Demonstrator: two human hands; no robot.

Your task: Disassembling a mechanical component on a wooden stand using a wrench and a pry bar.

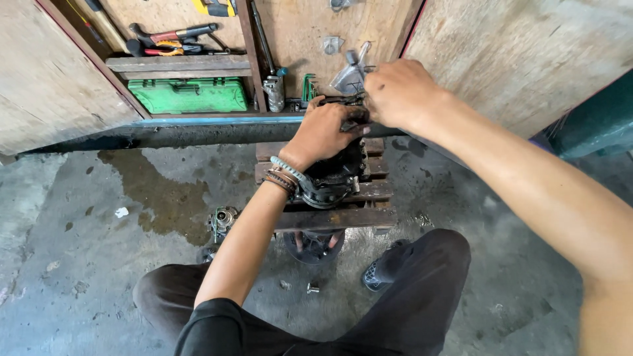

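A dark, greasy engine part [333, 177] stands on a low wooden slatted stand [369, 191] in front of me. My left hand [323, 132], with beaded bracelets at the wrist, grips the top of the part. My right hand [399, 92] is closed at the part's upper right edge; what its fingers hold is hidden. A shiny metal piece [349, 78] sticks up just behind both hands.
A small metal component [223, 221] lies on the stained concrete floor left of the stand, a bolt [312, 288] near my knees. Behind, a wooden shelf holds a green tool case [188, 95], pliers and a hammer [175, 39]. Plywood panels flank it.
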